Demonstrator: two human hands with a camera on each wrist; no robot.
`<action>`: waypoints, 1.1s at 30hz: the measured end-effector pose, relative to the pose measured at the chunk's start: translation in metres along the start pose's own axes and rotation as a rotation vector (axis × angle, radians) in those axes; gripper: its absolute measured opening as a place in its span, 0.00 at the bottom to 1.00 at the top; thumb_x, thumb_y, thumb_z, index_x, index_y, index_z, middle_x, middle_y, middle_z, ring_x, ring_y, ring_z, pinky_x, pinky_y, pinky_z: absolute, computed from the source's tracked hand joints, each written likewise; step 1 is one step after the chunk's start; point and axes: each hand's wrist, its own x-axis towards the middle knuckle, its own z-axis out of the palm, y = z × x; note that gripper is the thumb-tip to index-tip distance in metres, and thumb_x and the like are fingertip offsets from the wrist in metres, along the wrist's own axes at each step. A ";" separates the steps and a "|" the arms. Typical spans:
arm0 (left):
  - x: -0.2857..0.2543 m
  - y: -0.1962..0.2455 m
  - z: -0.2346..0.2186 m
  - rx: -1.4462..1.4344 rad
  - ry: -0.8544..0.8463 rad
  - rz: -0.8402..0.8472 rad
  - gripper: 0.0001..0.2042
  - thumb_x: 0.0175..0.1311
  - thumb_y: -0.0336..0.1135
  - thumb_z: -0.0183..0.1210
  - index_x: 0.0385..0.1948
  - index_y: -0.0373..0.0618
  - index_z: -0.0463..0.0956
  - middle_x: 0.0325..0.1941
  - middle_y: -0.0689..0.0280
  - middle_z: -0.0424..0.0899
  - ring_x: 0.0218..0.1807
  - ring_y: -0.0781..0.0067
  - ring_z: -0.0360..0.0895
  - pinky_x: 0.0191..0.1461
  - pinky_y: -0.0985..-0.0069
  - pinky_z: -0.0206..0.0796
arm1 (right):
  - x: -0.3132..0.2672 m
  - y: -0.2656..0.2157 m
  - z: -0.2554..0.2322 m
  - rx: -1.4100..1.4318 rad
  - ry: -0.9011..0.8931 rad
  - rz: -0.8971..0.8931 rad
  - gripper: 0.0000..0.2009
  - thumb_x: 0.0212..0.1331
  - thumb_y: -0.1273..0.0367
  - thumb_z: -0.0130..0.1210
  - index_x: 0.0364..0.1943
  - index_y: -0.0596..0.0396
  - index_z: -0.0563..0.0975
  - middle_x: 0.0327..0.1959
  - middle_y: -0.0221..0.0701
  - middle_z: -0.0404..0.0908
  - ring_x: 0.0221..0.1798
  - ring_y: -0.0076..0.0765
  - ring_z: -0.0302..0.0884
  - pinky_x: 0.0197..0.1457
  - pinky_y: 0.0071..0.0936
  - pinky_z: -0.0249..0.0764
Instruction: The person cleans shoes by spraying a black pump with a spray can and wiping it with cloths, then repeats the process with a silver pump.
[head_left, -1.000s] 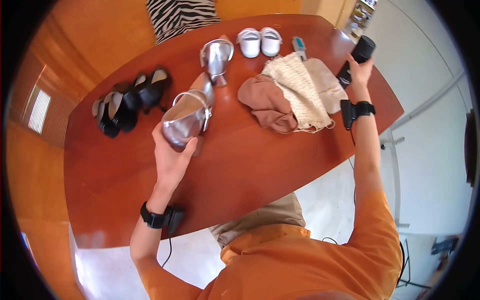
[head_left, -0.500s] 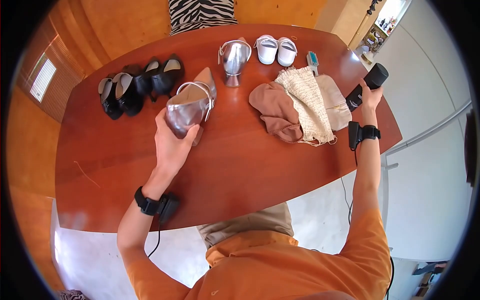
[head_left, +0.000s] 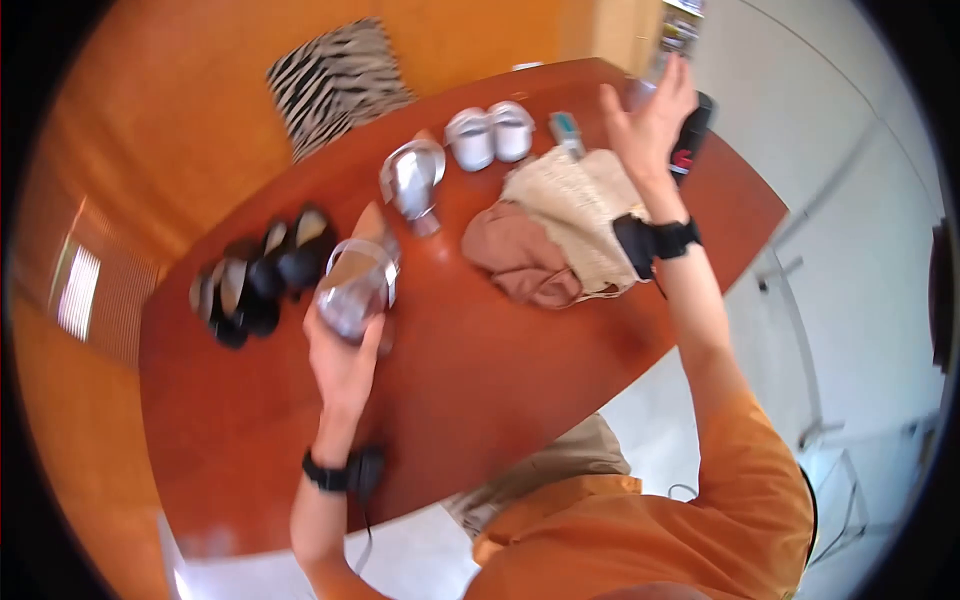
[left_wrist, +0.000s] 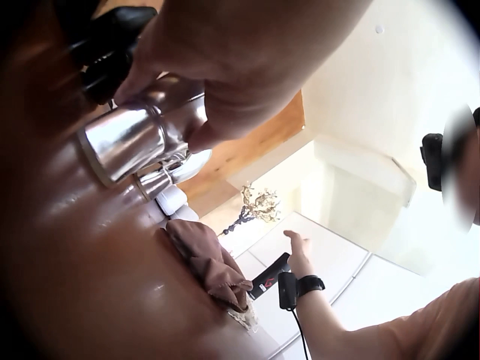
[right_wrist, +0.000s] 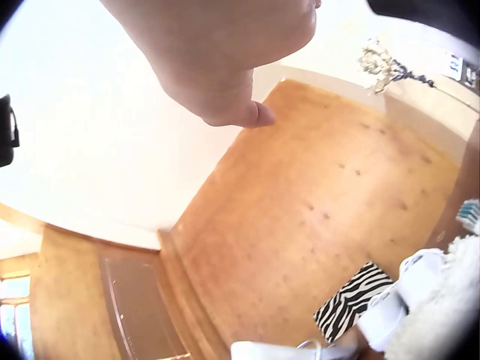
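My left hand (head_left: pixel 342 370) grips a silver high-heeled shoe (head_left: pixel 352 305) round its back, toe pointing away from me. In the left wrist view its shiny block heel (left_wrist: pixel 124 142) shows close to the tabletop. A matching silver shoe (head_left: pixel 411 185) stands just beyond. My right hand (head_left: pixel 655 120) is raised at the far right, fingers straight and thumb spread, with nothing held. Beside it, partly hidden by the fingers, a black cylindrical can (head_left: pixel 697 125) stands on the table.
White shoes (head_left: pixel 471 142) sit at the far edge beside a blue-bristled brush (head_left: pixel 566 132). A brown cloth (head_left: pixel 520 255) and a cream knitted cloth (head_left: pixel 575 205) lie bunched near the right forearm. Black heeled shoes (head_left: pixel 305 245) stand at the left of the wooden table (head_left: pixel 480 390).
My right hand has let go of the black can and lifted off it, fingers now straightened. The left hand keeps its grip on the silver shoe. The head view has tilted.
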 end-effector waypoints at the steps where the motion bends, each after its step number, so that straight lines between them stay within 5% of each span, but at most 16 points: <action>1: -0.003 -0.001 -0.005 -0.039 -0.023 -0.009 0.36 0.49 0.37 0.67 0.58 0.34 0.57 0.56 0.50 0.68 0.55 0.58 0.70 0.58 0.68 0.62 | -0.003 0.018 0.004 -0.056 0.021 0.090 0.42 0.42 0.64 0.65 0.60 0.70 0.54 0.61 0.58 0.53 0.64 0.62 0.48 0.67 0.50 0.47; 5: -0.011 0.000 -0.005 -0.104 -0.006 0.022 0.34 0.50 0.32 0.66 0.58 0.33 0.56 0.55 0.53 0.69 0.55 0.63 0.69 0.59 0.71 0.61 | -0.009 0.066 -0.008 -0.198 -0.003 0.439 0.41 0.43 0.66 0.63 0.61 0.68 0.53 0.62 0.56 0.52 0.65 0.61 0.46 0.68 0.49 0.47; 9: -0.010 -0.003 0.001 -0.109 0.040 0.026 0.35 0.50 0.31 0.65 0.58 0.32 0.55 0.55 0.50 0.67 0.56 0.61 0.68 0.60 0.69 0.60 | -0.015 0.048 -0.007 0.051 -0.077 0.140 0.32 0.46 0.70 0.58 0.58 0.63 0.61 0.59 0.49 0.60 0.63 0.55 0.53 0.65 0.43 0.54; 12: -0.011 0.000 0.002 -0.067 0.049 0.044 0.35 0.48 0.31 0.66 0.58 0.33 0.55 0.54 0.52 0.67 0.55 0.62 0.67 0.59 0.70 0.60 | -0.017 -0.017 0.008 0.567 -0.622 0.264 0.29 0.49 0.68 0.58 0.58 0.55 0.65 0.55 0.42 0.68 0.58 0.49 0.64 0.61 0.37 0.63; 13: -0.010 -0.007 0.003 -0.154 0.022 0.060 0.36 0.48 0.31 0.66 0.59 0.34 0.55 0.54 0.53 0.67 0.56 0.63 0.67 0.59 0.70 0.59 | -0.025 -0.033 0.025 0.661 -0.773 0.181 0.30 0.49 0.65 0.59 0.59 0.53 0.65 0.57 0.45 0.66 0.61 0.50 0.62 0.63 0.37 0.61; 17: -0.007 0.004 -0.004 -0.144 -0.054 0.064 0.38 0.47 0.33 0.67 0.59 0.35 0.54 0.56 0.54 0.67 0.57 0.63 0.67 0.60 0.70 0.60 | -0.055 -0.114 0.079 0.693 -1.096 0.009 0.38 0.47 0.57 0.59 0.64 0.53 0.59 0.60 0.51 0.63 0.64 0.53 0.57 0.66 0.37 0.58; 19: -0.008 0.015 -0.010 -0.251 -0.090 -0.040 0.38 0.47 0.35 0.68 0.59 0.34 0.55 0.55 0.54 0.68 0.56 0.62 0.67 0.59 0.69 0.61 | -0.058 -0.145 0.086 0.633 -1.221 0.122 0.43 0.42 0.54 0.62 0.65 0.54 0.58 0.61 0.52 0.62 0.67 0.55 0.52 0.67 0.37 0.56; 22: -0.005 0.014 -0.022 -0.123 -0.170 0.043 0.41 0.53 0.48 0.64 0.62 0.34 0.51 0.62 0.48 0.61 0.67 0.56 0.56 0.67 0.66 0.51 | -0.079 -0.163 0.110 0.596 -1.209 0.246 0.41 0.39 0.54 0.64 0.61 0.54 0.63 0.61 0.51 0.62 0.68 0.54 0.52 0.67 0.37 0.58; 24: -0.009 0.036 -0.024 0.029 0.032 -0.192 0.46 0.57 0.63 0.52 0.66 0.36 0.45 0.70 0.44 0.46 0.74 0.54 0.33 0.72 0.64 0.33 | -0.074 -0.165 0.108 0.560 -1.196 0.253 0.31 0.38 0.57 0.64 0.51 0.56 0.72 0.58 0.48 0.66 0.60 0.51 0.65 0.61 0.36 0.65; 25: -0.002 0.023 -0.030 0.037 0.057 -0.204 0.46 0.57 0.63 0.52 0.66 0.36 0.45 0.70 0.44 0.46 0.74 0.54 0.33 0.72 0.64 0.33 | -0.075 -0.164 0.109 0.546 -1.173 0.247 0.29 0.38 0.58 0.64 0.47 0.57 0.74 0.56 0.48 0.69 0.56 0.50 0.70 0.58 0.35 0.68; 27: 0.017 0.000 -0.041 -0.327 -0.281 -0.280 0.48 0.56 0.70 0.43 0.67 0.36 0.43 0.71 0.42 0.34 0.74 0.55 0.19 0.72 0.61 0.22 | -0.069 -0.163 0.096 0.606 -1.194 0.186 0.26 0.39 0.60 0.63 0.46 0.59 0.74 0.52 0.48 0.72 0.50 0.51 0.74 0.54 0.36 0.71; 31: 0.025 -0.006 -0.035 -0.319 -0.354 -0.208 0.49 0.55 0.70 0.46 0.67 0.35 0.42 0.71 0.39 0.35 0.72 0.54 0.13 0.72 0.57 0.21 | -0.062 -0.169 0.048 0.602 -1.207 0.125 0.23 0.44 0.63 0.60 0.42 0.65 0.71 0.38 0.51 0.79 0.47 0.53 0.76 0.49 0.39 0.71; 32: 0.026 -0.005 -0.033 -0.304 -0.354 -0.158 0.50 0.51 0.65 0.56 0.65 0.34 0.46 0.69 0.40 0.48 0.74 0.54 0.31 0.72 0.61 0.34 | -0.063 -0.169 0.036 0.602 -1.213 0.111 0.23 0.44 0.63 0.60 0.42 0.65 0.71 0.38 0.51 0.79 0.47 0.53 0.76 0.49 0.39 0.71; 33: 0.025 0.000 -0.034 -0.310 -0.347 -0.160 0.50 0.51 0.65 0.56 0.65 0.34 0.46 0.69 0.40 0.48 0.74 0.54 0.31 0.72 0.61 0.34 | -0.065 -0.169 0.027 0.593 -1.199 0.078 0.22 0.46 0.63 0.60 0.42 0.65 0.71 0.37 0.51 0.78 0.45 0.54 0.76 0.48 0.40 0.71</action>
